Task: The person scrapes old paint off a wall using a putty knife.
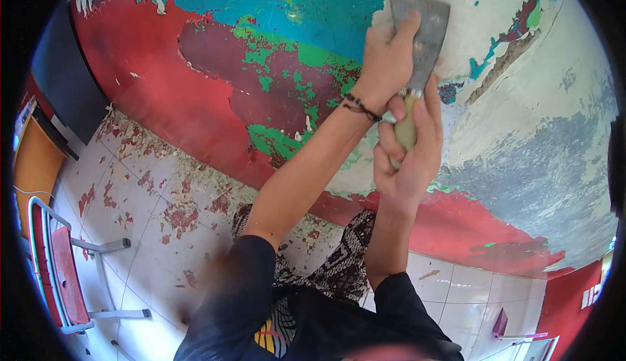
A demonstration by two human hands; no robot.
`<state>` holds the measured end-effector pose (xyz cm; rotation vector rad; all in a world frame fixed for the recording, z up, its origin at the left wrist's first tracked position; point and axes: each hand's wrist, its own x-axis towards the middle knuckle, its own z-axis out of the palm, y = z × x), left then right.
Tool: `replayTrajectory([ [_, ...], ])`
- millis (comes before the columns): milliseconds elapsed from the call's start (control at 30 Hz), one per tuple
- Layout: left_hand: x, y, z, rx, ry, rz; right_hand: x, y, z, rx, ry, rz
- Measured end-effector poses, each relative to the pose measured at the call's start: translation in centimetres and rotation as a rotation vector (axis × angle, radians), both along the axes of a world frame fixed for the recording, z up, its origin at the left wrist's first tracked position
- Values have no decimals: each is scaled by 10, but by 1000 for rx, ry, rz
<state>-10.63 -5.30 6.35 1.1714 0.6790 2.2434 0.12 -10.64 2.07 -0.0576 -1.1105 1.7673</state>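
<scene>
Dark-sleeved forearms rise from the lower edge: right hand [407, 149] clenched round the pale handle of a flat grey metal scraper [422, 41], left hand [386, 54] pressing fingers on its blade. Blade lies flat against the peeling wall [521, 133], red, teal and green paint flaking to white. Paint chips litter the white tiled floor [150, 198]; red metal-framed chair [62, 270] far left.

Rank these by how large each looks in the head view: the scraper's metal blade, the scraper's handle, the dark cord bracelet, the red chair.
1. red chair, largest.
2. metal blade.
3. handle, mostly covered by the right hand, so unsure.
4. cord bracelet on the left hand's wrist, smallest.
</scene>
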Motion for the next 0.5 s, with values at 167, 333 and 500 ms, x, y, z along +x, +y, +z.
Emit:
replayTrajectory([
  [167, 11, -8, 6, -99, -56, -84, 8, -5, 2, 58, 27, 11],
  [333, 17, -7, 5, -56, -32, -62, 12, -3, 4, -10, 62, -1],
  [500, 17, 4, -6, -25, -4, -28, 13, 5, -11, 37, 48, 10],
])
